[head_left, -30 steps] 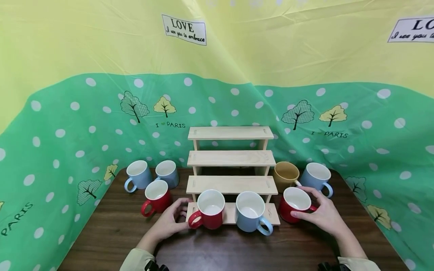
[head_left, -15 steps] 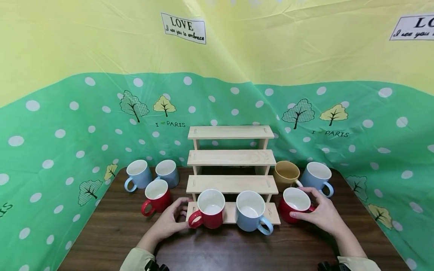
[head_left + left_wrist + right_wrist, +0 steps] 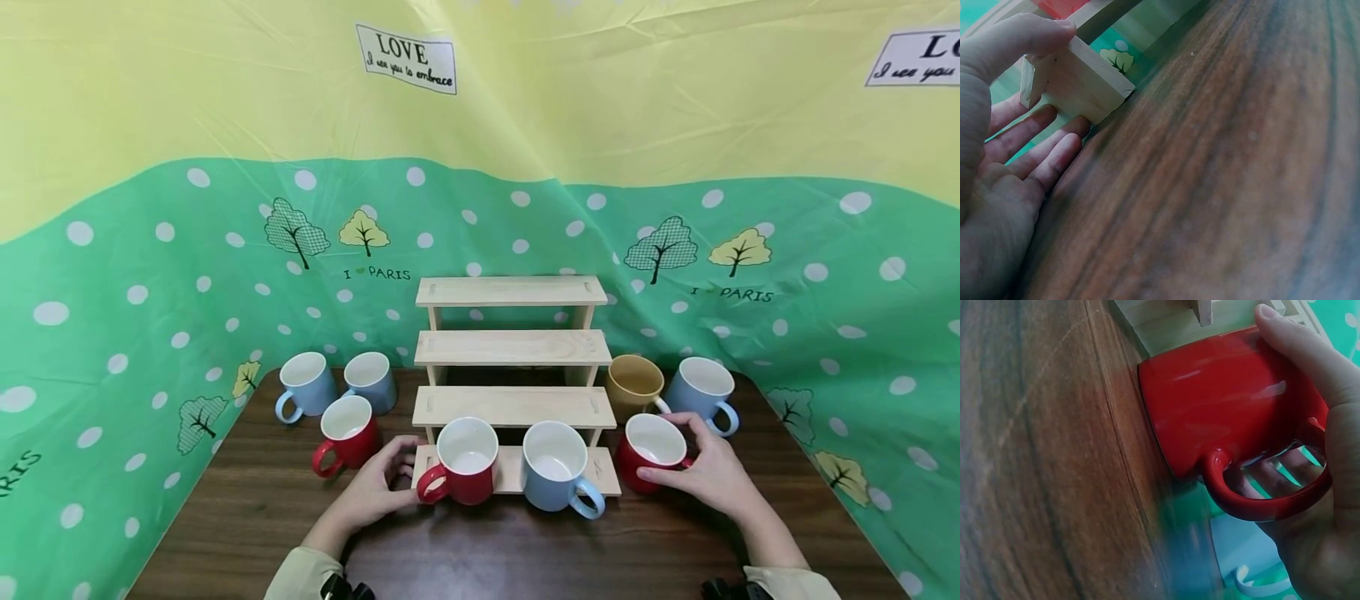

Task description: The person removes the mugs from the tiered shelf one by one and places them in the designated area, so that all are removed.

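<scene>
My left hand [image 3: 382, 481] spans the left end of the lowest step of a pale wooden stepped stand [image 3: 513, 407], thumb at its front corner and forefinger at its back. In the left wrist view, the other fingers [image 3: 1060, 156] bend in beside the stand's end panel [image 3: 1085, 87]. With my right hand [image 3: 708, 467] I hold a red mug [image 3: 633, 467] upright at the stand's right, thumb on its near side. The mug's handle [image 3: 1260, 508] lies toward my palm. On the lowest step are another red mug [image 3: 471, 483] and a blue mug [image 3: 546, 487].
Behind the held mug are a tan mug [image 3: 630, 396] and a blue mug [image 3: 693, 396]. Left of the stand stand two blue mugs [image 3: 315, 392] and a red mug [image 3: 360, 437]. A patterned cloth [image 3: 480, 125] hangs behind the brown table [image 3: 525, 554].
Both hands, the mugs and the stand keep their places. The head view tilts very slightly, and the cloth at the far left shifts a little.
</scene>
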Action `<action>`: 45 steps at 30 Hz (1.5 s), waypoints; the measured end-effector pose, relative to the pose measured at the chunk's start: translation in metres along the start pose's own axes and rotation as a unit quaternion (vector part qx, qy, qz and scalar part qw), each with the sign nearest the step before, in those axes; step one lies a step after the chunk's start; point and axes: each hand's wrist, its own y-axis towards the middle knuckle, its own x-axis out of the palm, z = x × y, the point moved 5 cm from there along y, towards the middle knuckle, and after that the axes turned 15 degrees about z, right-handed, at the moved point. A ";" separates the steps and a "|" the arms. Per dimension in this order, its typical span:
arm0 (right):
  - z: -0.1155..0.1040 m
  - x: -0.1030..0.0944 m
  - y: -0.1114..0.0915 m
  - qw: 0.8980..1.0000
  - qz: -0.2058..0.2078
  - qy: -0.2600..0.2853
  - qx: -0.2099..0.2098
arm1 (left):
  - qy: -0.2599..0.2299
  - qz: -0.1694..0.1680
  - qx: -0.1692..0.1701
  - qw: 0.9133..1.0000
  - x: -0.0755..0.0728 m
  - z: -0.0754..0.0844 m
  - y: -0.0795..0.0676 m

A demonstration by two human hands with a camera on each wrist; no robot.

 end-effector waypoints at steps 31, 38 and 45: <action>-0.094 -0.030 -0.004 0.987 0.117 0.076 -0.085 | -0.005 -0.001 -0.016 1.000 0.000 -0.001 0.001; -0.118 -0.020 -0.014 0.984 0.116 0.100 -0.086 | -0.005 -0.005 -0.014 1.000 0.001 -0.002 0.000; -0.141 0.001 -0.028 0.987 0.086 0.096 -0.095 | -0.006 -0.004 -0.010 1.000 0.000 -0.002 0.000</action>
